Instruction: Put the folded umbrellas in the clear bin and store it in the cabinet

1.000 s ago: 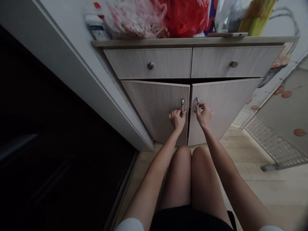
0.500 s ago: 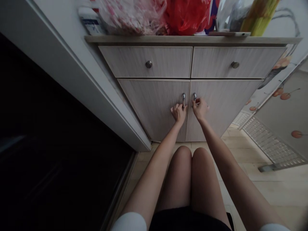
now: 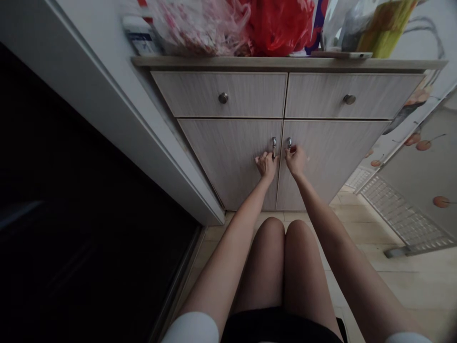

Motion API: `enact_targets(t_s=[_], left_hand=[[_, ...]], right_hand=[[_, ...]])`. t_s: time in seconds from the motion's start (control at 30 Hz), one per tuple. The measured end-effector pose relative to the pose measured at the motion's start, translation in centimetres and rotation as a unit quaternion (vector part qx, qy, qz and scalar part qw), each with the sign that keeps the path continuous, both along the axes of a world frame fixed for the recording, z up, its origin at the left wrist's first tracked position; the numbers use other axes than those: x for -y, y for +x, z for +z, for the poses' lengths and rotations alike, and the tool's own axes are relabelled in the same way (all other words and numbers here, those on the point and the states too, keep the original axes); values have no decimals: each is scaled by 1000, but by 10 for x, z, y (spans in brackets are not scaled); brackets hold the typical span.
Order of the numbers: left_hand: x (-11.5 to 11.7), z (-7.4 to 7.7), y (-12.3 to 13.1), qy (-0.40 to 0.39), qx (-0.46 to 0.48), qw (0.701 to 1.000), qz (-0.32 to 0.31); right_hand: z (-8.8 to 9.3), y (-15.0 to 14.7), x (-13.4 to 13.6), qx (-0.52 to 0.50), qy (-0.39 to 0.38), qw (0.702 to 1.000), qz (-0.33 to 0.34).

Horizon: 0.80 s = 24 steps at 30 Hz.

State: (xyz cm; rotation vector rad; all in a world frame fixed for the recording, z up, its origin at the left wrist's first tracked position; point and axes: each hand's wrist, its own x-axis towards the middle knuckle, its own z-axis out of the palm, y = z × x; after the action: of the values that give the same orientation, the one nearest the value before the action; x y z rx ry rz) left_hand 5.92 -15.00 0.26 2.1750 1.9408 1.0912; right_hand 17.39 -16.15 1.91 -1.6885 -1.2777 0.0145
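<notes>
A pale wood-grain cabinet has two lower doors, both closed: a left door (image 3: 228, 157) and a right door (image 3: 332, 152). Each carries a metal door handle by the middle seam. My left hand (image 3: 266, 166) is closed at the lower end of the left door handle (image 3: 274, 142), its fingers curled there. Around the right door handle (image 3: 289, 141) my right hand (image 3: 296, 161) is closed, covering its lower part. Above are two drawers, a left drawer (image 3: 189, 95) and a right drawer (image 3: 317, 90), shut, with round knobs.
On the cabinet top (image 3: 264, 62) lie a clear plastic bag (image 3: 203, 28), a red bag (image 3: 280, 28), a white bottle (image 3: 140, 35) and a yellow package (image 3: 387, 28). A white wall edge and dark doorway stand left. At right is a panel with cherry prints (image 3: 421, 176).
The view has shifted slightly, so the cabinet top sits a little lower. Both hands stay at the handles, and the doors remain closed.
</notes>
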Motion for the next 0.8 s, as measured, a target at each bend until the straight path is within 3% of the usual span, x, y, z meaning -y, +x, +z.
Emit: enact_targets(t_s=[0.23,0.4,0.57,0.63,0.67,0.73,0.8], left_hand=[[5,7,-4,-32,28,999,-18],[10,4,-8,-78,166,980,-73],[15,9,-23,-95,257,957,-96],[21,20,-37,-117,354,920,-117],[26,27,-45,-140,414,887,-147],[37,42,-62,-197,522,793,-243],[50,55,-74,-231,603,686,-336]], right_hand=[[-8,3,-11,-43,17,999,24],[-9,2,-15,-99,38,993,57],[1,12,-4,-161,-15,979,122],[7,21,11,-221,-20,960,173],[10,26,22,-261,-17,941,216],[17,36,45,-352,-9,876,330],[23,44,68,-433,-3,785,443]])
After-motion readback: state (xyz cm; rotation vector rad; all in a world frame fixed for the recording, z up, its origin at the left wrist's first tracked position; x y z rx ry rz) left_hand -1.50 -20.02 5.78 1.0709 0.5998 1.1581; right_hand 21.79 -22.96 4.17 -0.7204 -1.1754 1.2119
